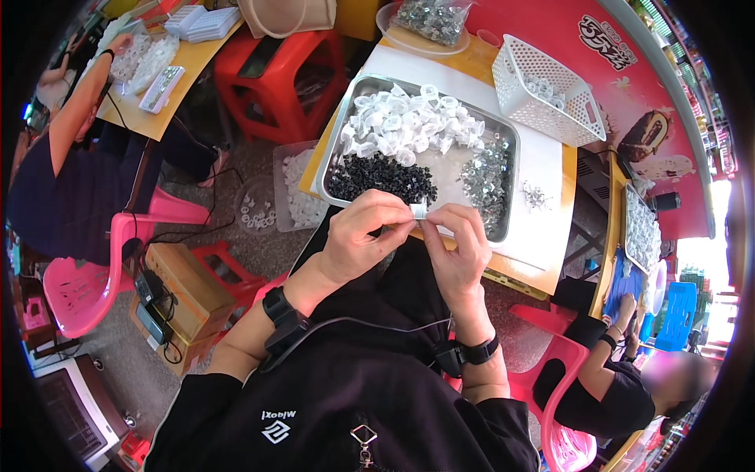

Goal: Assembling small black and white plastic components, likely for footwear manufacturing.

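Landmark: metal tray (513, 141) on the worktop (543, 185). Left hand (358, 236), just below the tray's near edge, has thumb and fingers closed in a pinch on a small white plastic piece (419, 210); right hand (456, 248), beside it, pinches the same piece from the other side, fingertips of both hands meeting at it. Inside the tray: black pieces (381, 177) at near left, white caps (409, 126) at the far side, silver metal bits (484, 177) at right; a white basket (546, 90) stands just beyond the tray's right corner.
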{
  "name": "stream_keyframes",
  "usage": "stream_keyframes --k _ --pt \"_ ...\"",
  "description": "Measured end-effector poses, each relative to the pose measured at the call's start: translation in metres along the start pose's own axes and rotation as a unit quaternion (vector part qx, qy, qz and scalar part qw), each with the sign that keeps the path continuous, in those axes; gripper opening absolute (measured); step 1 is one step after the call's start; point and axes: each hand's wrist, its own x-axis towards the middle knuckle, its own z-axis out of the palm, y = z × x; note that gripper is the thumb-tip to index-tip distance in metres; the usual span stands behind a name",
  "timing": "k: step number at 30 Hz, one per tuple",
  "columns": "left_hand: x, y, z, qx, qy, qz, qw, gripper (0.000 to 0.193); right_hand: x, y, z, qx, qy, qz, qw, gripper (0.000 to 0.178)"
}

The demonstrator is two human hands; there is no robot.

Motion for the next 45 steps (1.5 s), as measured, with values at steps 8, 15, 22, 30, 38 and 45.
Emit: stream_keyframes --k 8,15,22,30,38,45 --pt "-0.003 -0.002 0.001 0.024 -0.003 0.020 1.000 0.022 -0.001 0.004 -0.001 -0.016 -0.007 -0.030 0.999 0.028" --pt "-0.006 -0.004 0.002 0.032 0.001 0.028 0.999 0.023 -0.005 0.007 0.002 -0.027 -0.007 -0.060 0.998 0.025" --pt "-0.009 -0.004 0.003 0.037 0.008 0.003 0.999 0.021 -0.010 0.011 0.006 -0.040 -0.010 -0.063 0.997 0.024" --pt "-0.018 -0.016 0.005 -0.137 -0.024 -0.305 0.942 0.024 0.022 0.052 -0.016 0.110 -0.224 0.348 0.904 0.009" --pt "-0.024 -0.036 0.002 -0.184 -0.010 -0.353 0.917 0.026 0.138 0.166 -0.096 0.141 0.106 0.259 0.950 0.035" --pt "-0.023 -0.039 0.000 -0.207 -0.005 -0.383 0.900 0.018 0.074 0.128 -0.007 -0.162 -0.177 0.211 0.948 0.034"
